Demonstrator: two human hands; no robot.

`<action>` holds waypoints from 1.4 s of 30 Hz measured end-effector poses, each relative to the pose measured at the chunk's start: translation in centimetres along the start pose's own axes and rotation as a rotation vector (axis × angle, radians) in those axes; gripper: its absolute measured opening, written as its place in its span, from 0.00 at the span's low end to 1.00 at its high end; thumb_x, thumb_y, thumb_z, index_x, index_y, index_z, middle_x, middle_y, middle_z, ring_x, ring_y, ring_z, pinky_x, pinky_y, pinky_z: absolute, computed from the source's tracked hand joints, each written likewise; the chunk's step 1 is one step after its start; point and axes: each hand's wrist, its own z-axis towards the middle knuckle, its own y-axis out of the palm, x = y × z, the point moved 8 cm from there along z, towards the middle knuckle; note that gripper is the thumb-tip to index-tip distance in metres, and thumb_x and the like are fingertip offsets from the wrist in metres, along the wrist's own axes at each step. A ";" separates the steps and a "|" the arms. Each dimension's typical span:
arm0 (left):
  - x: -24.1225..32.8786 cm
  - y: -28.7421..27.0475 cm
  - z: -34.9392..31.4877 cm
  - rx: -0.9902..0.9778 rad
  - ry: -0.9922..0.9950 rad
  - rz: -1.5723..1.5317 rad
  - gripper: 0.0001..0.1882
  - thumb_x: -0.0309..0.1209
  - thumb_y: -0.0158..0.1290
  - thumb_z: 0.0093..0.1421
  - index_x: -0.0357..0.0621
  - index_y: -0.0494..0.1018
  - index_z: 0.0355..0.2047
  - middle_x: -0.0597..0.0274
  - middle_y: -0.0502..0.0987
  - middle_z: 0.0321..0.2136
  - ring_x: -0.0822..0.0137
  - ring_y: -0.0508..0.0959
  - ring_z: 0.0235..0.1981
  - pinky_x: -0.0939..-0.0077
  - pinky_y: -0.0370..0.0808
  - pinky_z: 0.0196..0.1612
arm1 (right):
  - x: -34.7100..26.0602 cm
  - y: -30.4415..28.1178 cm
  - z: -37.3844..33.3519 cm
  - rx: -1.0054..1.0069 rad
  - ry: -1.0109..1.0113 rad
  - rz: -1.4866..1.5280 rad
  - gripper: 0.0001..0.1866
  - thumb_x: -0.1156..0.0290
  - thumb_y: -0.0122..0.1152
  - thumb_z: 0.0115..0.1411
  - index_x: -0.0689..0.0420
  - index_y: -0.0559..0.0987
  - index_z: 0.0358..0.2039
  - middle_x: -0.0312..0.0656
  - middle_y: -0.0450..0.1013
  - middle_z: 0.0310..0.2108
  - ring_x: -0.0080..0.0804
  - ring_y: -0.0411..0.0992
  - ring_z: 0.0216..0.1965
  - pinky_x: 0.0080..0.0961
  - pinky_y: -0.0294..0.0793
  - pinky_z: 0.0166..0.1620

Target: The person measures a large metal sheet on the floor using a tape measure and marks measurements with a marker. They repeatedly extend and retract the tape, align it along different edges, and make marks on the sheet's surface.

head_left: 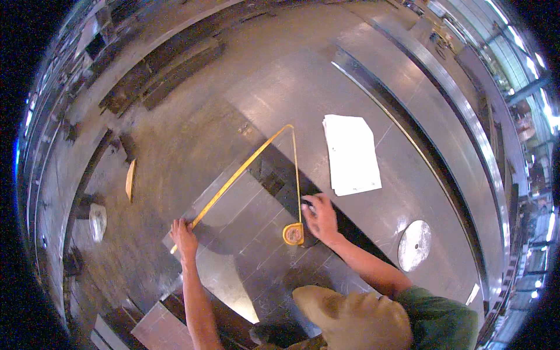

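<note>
A yellow tape measure (293, 234) rests on a grey metal plate (274, 248) marked with thin lines. Its yellow blade (242, 171) runs out away from me, folds sharply, and comes back down to the left. My left hand (185, 238) is closed on that blade near its end, pressing it at the plate's left edge. Just right of the tape case, my right hand (321, 218) hovers or rests with fingers apart and slightly curled. Whether it touches the case is unclear. A white stack of paper sheets (352, 154) lies beyond it.
A round metal disc (415, 245) with a centre hole lies at the right. Long steel beams (408, 125) curve along the right side. Dark metal pieces (163, 73) lie at the far left, near a small wooden piece (130, 180). Tan cloth (356, 318) covers part of the lower edge.
</note>
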 end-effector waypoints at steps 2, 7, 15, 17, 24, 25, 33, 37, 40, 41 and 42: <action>-0.5 -0.1 -0.2 -0.008 0.012 0.026 0.11 0.31 0.53 0.60 0.40 0.73 0.42 0.51 0.72 0.40 0.46 0.70 0.47 0.49 0.65 0.48 | -3.1 2.2 3.3 -0.106 -0.043 0.125 0.13 0.69 0.63 0.60 0.51 0.78 0.46 0.48 0.69 0.42 0.48 0.75 0.38 0.35 0.78 0.39; 0.5 0.1 0.7 -0.095 -0.032 0.056 0.12 0.31 0.54 0.59 0.40 0.74 0.42 0.50 0.72 0.42 0.44 0.70 0.48 0.47 0.65 0.49 | -8.4 9.2 12.9 -0.114 -0.301 0.069 0.18 0.70 0.61 0.60 0.52 0.73 0.51 0.49 0.68 0.47 0.50 0.77 0.36 0.42 0.79 0.37; 0.1 0.2 0.7 -0.252 -0.110 -0.029 0.09 0.29 0.53 0.58 0.40 0.73 0.38 0.49 0.71 0.40 0.44 0.70 0.47 0.48 0.66 0.48 | -8.4 15.2 18.0 -0.410 -0.328 -0.155 0.19 0.66 0.52 0.64 0.55 0.75 0.54 0.58 0.70 0.51 0.53 0.78 0.41 0.46 0.81 0.40; -0.1 -0.3 0.5 -0.188 -0.064 0.006 0.09 0.29 0.53 0.58 0.40 0.73 0.39 0.49 0.71 0.39 0.44 0.70 0.46 0.48 0.66 0.47 | -7.9 16.0 17.9 -0.493 -0.337 -0.171 0.18 0.65 0.51 0.64 0.55 0.76 0.52 0.57 0.72 0.48 0.53 0.78 0.39 0.47 0.81 0.38; 0.5 -0.7 0.2 -0.126 0.046 0.005 0.10 0.30 0.52 0.60 0.41 0.72 0.41 0.50 0.71 0.37 0.44 0.70 0.44 0.49 0.65 0.45 | -6.5 16.6 17.8 -0.439 -0.333 -0.125 0.11 0.66 0.54 0.61 0.54 0.78 0.43 0.54 0.71 0.45 0.51 0.78 0.37 0.47 0.80 0.35; 0.5 -1.0 0.2 -0.105 0.056 0.020 0.09 0.30 0.52 0.60 0.42 0.73 0.40 0.51 0.71 0.38 0.45 0.70 0.45 0.49 0.65 0.45 | -6.3 16.7 17.9 -0.398 -0.325 -0.116 0.08 0.68 0.57 0.58 0.53 0.77 0.38 0.51 0.71 0.42 0.51 0.78 0.35 0.47 0.78 0.34; -5.2 -6.6 -0.8 -0.243 -0.040 0.272 0.11 0.32 0.58 0.57 0.48 0.75 0.40 0.55 0.72 0.40 0.48 0.71 0.47 0.48 0.65 0.52 | -5.5 16.0 18.1 -0.331 -0.400 -0.063 0.05 0.69 0.57 0.55 0.51 0.78 0.33 0.46 0.71 0.37 0.50 0.76 0.35 0.46 0.77 0.36; -14.4 -11.3 -0.7 -0.514 -0.085 0.420 0.12 0.31 0.57 0.58 0.47 0.76 0.43 0.52 0.74 0.46 0.46 0.71 0.53 0.45 0.67 0.53 | -5.2 16.2 18.7 -0.410 -0.381 -0.131 0.06 0.68 0.54 0.57 0.50 0.78 0.34 0.49 0.70 0.37 0.52 0.75 0.39 0.47 0.76 0.38; -16.5 -17.6 -2.4 -0.615 -0.138 0.416 0.13 0.32 0.56 0.59 0.45 0.76 0.44 0.50 0.76 0.45 0.45 0.74 0.51 0.48 0.71 0.53 | -6.8 16.9 17.9 -0.527 -0.332 -0.169 0.06 0.67 0.53 0.59 0.51 0.77 0.34 0.49 0.70 0.37 0.54 0.73 0.40 0.48 0.74 0.39; -15.3 -18.4 -2.0 -0.641 -0.152 0.390 0.13 0.33 0.56 0.59 0.45 0.77 0.44 0.50 0.76 0.43 0.45 0.75 0.49 0.50 0.72 0.51 | -6.6 16.5 18.1 -0.472 -0.411 -0.161 0.06 0.67 0.53 0.59 0.51 0.77 0.34 0.48 0.69 0.36 0.53 0.72 0.40 0.47 0.74 0.40; -14.2 -19.2 -1.6 -0.661 -0.161 0.361 0.12 0.33 0.57 0.59 0.45 0.77 0.43 0.50 0.77 0.42 0.45 0.76 0.48 0.51 0.73 0.50 | -6.3 16.2 18.4 -0.410 -0.487 -0.153 0.06 0.66 0.53 0.60 0.51 0.77 0.34 0.48 0.69 0.35 0.53 0.72 0.39 0.47 0.73 0.40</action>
